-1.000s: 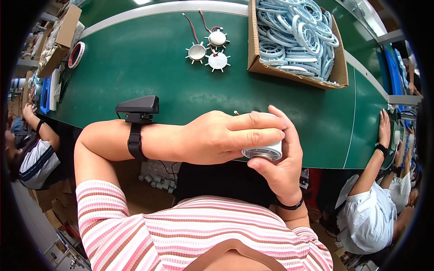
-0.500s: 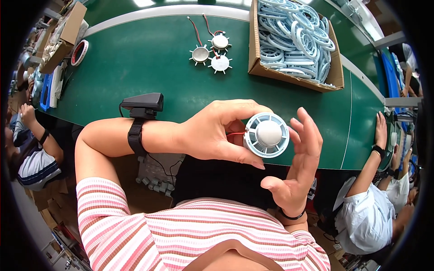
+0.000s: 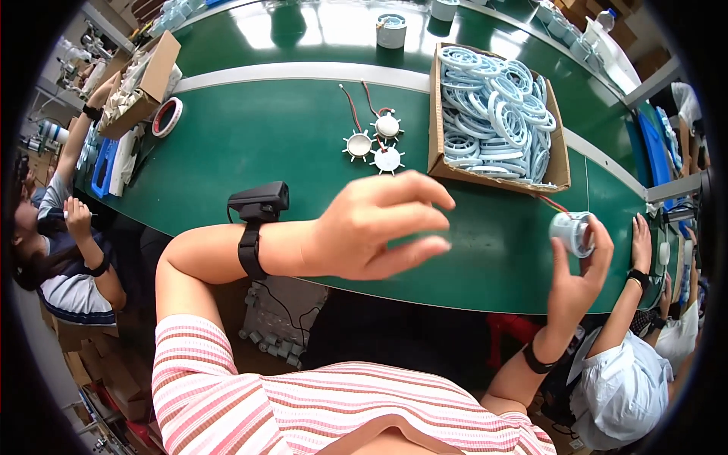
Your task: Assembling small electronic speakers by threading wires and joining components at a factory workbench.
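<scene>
My right hand (image 3: 578,277) is out to the right above the green table, thumb and fingers gripping a light-blue round plastic housing (image 3: 564,227). Red and dark wires trail from the housing toward the cardboard box. Over the middle of the table, my left hand (image 3: 383,226) holds nothing, its fingers apart and slightly blurred. Beyond it lie a spoked round metal disc (image 3: 359,145), a second one with a raised middle (image 3: 387,126) and a flat white one (image 3: 387,159); thin wires run from this group. A black device (image 3: 259,200) is strapped to my left wrist.
An open cardboard box (image 3: 434,133) full of light-blue plastic rings (image 3: 504,121) stands at the back right. Left are a tape roll (image 3: 167,117) and another box (image 3: 161,70). Past the pale rail stands a light-blue cylinder (image 3: 391,32). A co-worker's hand (image 3: 641,241) rests at right.
The housing has passed from my left hand to my right, which has carried it to the right. My left hand has let go. The view has shifted, showing more of the far side.
</scene>
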Demonstrator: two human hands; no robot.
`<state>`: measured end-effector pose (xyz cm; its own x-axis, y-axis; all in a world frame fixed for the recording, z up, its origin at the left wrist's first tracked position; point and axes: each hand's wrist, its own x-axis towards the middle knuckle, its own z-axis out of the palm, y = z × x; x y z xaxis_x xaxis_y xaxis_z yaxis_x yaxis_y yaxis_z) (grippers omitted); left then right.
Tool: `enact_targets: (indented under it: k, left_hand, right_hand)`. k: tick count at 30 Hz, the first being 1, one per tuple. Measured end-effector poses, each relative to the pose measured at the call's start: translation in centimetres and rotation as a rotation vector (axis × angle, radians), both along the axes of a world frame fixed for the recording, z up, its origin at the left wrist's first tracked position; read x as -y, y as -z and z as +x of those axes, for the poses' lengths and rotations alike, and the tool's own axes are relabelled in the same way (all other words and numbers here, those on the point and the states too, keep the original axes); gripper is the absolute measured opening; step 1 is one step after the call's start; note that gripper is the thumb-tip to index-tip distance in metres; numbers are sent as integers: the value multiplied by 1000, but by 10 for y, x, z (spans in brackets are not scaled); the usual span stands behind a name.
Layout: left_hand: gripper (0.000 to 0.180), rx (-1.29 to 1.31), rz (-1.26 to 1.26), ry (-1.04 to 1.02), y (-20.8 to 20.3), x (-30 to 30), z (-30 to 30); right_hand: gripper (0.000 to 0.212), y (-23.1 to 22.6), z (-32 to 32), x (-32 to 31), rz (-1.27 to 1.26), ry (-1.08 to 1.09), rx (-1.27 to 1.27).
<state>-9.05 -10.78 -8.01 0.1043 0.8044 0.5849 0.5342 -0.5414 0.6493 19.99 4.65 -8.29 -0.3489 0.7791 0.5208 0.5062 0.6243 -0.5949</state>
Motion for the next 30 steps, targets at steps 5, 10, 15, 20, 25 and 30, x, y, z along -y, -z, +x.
enact_targets:
  k: [5,10,15,20,25,30]
  left_hand:
    - [23,-319,-174,-616,-15,-79,-79]
    - [33,-422,-142,-848,12,-170,-161]
    - [28,-109,-287,-684,27,-206,-179]
    - [28,-160,-183,-668,-11,-145,-169]
    - [23,-182,-265,-479,-63,-50,-109]
    - [33,-514,-289,12,-70,3,-24]
  right_hand:
    - [55,27,74,-92,-21,169,185]
    - [52,40,65,-89,303,344,201]
    - [51,23,34,-32,287,271,98]
    - [43,15,38,2,94,118,-105]
    - [36,11,42,21,31,-214,-238]
    - [62,-4,-17,47,56,-713,-144]
